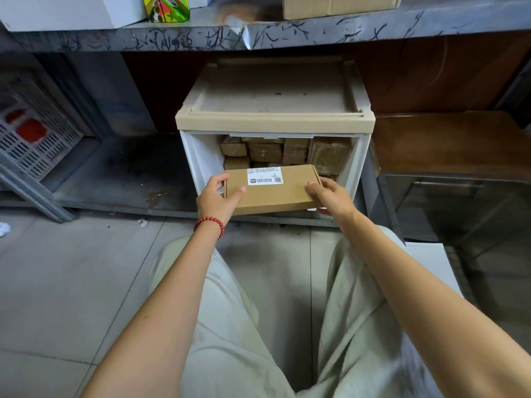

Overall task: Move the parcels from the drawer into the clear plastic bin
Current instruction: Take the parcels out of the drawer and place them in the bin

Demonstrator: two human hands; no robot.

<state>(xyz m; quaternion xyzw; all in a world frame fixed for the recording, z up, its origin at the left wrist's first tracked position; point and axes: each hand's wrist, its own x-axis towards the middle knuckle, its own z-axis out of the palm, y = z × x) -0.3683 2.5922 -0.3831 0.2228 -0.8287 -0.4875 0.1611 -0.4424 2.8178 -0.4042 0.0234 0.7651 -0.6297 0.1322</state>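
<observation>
Forearms (161,311) out, our left grip (219,198) and right grip (330,196) clasped the parcel (270,193) by its ends, centre frame, level, presumably to clear the drawer (196,156).

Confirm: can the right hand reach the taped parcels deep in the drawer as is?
Probably not yet. The right hand and left hand both grip the labelled box, which sits across the drawer opening in front of the taped parcels.

A grey slotted crate (34,139) stands left; a colourful carton (166,8) and cardboard box (339,5) top the shelf (373,30).
</observation>
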